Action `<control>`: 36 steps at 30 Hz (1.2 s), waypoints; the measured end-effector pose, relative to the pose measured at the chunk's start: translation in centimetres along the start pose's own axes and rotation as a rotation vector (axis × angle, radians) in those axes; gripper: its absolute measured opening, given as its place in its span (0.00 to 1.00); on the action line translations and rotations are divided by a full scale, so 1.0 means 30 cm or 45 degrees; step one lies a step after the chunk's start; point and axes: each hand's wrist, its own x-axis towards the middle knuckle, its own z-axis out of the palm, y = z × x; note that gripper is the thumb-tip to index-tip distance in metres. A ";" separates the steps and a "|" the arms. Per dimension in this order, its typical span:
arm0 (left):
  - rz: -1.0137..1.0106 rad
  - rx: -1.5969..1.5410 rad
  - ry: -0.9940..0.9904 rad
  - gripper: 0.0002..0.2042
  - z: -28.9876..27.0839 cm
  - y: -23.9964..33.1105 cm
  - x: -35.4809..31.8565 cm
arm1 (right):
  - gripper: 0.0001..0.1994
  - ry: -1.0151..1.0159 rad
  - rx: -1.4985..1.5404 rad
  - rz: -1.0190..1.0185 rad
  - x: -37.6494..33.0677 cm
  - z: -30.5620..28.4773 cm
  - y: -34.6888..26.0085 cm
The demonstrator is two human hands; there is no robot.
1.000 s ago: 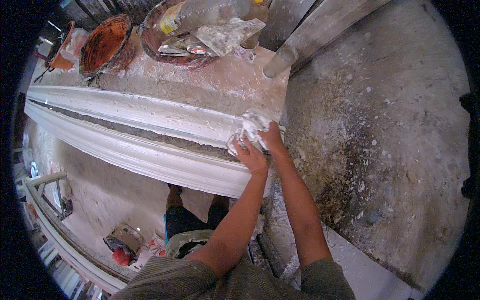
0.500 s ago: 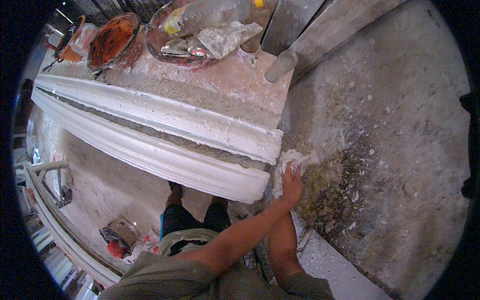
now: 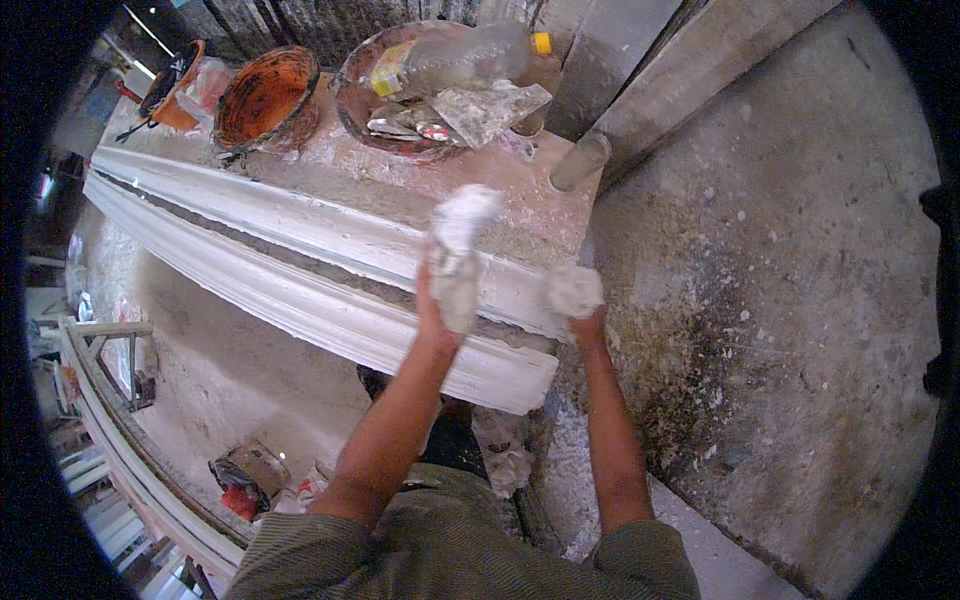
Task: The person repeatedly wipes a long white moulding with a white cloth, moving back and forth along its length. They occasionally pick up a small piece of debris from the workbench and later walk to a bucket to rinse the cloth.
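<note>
Two long white plaster mouldings (image 3: 300, 290) lie side by side on a low bench, with a narrow gap between them. My left hand (image 3: 436, 312) is raised over them near their right end, its fingers closed around a whitish, plaster-coated wad (image 3: 462, 225) that sticks out past the hand; motion blurs it. My right hand (image 3: 588, 326) is by the far moulding's right end. It is closed on a rounded whitish clump (image 3: 575, 291), which hides most of its fingers. What the wads are made of is too smeared to tell.
Behind the mouldings stand an orange bowl (image 3: 265, 100), a basin (image 3: 355, 115) holding a clear plastic bottle (image 3: 465, 60) and a plaster-crusted scrap (image 3: 490, 112), and a cylinder (image 3: 580, 162). Boards (image 3: 700, 85) lean at the back. A wooden frame (image 3: 130, 350) stands left; stained floor (image 3: 760, 300) lies right.
My hands were together at the mouldings' right end on one white wad. They have parted: the left moved left over the mouldings, the right slightly farther away. The view has shifted a little.
</note>
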 end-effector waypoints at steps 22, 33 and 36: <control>0.981 0.085 0.342 0.16 -0.513 1.444 -0.509 | 0.11 -0.180 -0.420 -1.537 0.305 0.677 -1.425; 1.153 -0.096 0.744 0.16 -1.066 2.337 -0.531 | 0.12 -0.035 -0.228 -1.535 0.410 1.184 -2.924; 1.161 0.011 0.708 0.16 -1.090 2.574 -0.538 | 0.11 0.092 -0.114 -1.332 0.486 1.281 -3.183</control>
